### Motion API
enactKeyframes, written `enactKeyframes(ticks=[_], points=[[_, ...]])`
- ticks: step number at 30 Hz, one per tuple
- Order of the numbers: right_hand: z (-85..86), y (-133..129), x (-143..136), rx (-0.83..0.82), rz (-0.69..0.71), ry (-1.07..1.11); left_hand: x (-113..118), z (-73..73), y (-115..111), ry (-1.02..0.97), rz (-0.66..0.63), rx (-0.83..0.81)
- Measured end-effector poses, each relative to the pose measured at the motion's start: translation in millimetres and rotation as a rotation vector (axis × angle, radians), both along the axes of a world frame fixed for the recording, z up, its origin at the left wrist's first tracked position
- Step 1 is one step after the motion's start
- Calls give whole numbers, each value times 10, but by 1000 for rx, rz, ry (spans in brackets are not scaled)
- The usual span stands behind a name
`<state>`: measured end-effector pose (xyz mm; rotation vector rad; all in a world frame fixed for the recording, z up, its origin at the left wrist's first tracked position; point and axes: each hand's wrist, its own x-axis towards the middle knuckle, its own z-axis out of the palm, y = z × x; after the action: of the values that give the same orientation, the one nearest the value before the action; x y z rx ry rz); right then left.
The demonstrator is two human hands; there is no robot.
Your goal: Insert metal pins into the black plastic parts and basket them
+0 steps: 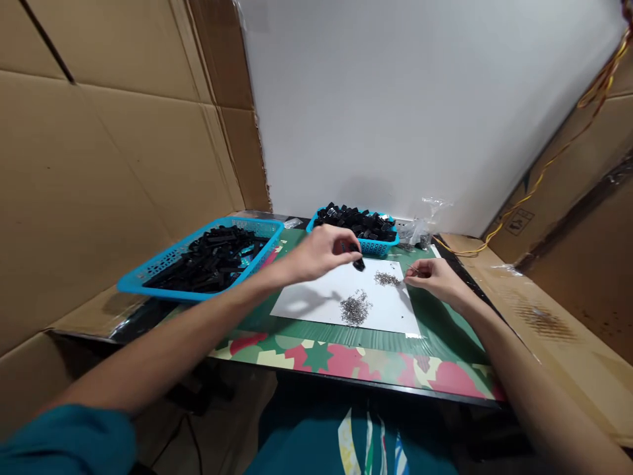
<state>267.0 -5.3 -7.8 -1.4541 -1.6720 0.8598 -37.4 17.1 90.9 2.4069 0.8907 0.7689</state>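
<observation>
Head view: left hand (321, 254) pinches a small black plastic part (359, 264) at its fingertips, held just above the far edge of the white paper sheet (316, 300). Right hand (435, 277), fingers drawn together, touches the right paper edge beside the smaller pile of tiny metal pieces (386, 279); whether it holds one is too small to tell. Larger metal pile (355, 309) lies nearer. Two blue plastic baskets of black parts (208, 257) (359, 224) border the far-left side; bare paper left of the piles.

Cardboard walls (99, 165), yellow cable (544, 168), plastic bag (420, 227)
</observation>
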Motion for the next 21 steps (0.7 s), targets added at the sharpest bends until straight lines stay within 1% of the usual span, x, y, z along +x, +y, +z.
enactKeyframes(ticks=[2,4,7,9,11,13,15,17,21], points=[[-23,22,22,34,0,-43,229,-206,-14,-59,-45,-51],[-31,34,45,70,-3,-111,373,-410,7,-137,-58,-127],[-24,30,67,140,-7,-240,460,-664,87,-316,-68,-296],[-17,17,70,203,17,-335,462,-784,143,-419,-86,-460],[-10,0,66,259,57,-437,446,-865,182,-506,-107,-603],[9,-21,61,313,60,-523,428,-917,201,-582,-117,-674],[42,-47,53,362,15,-557,420,-949,206,-630,-116,-699],[79,-70,42,390,-26,-532,424,-971,203,-655,-104,-711],[102,-85,23,359,-22,-491,455,-1010,182,-676,-43,-703]])
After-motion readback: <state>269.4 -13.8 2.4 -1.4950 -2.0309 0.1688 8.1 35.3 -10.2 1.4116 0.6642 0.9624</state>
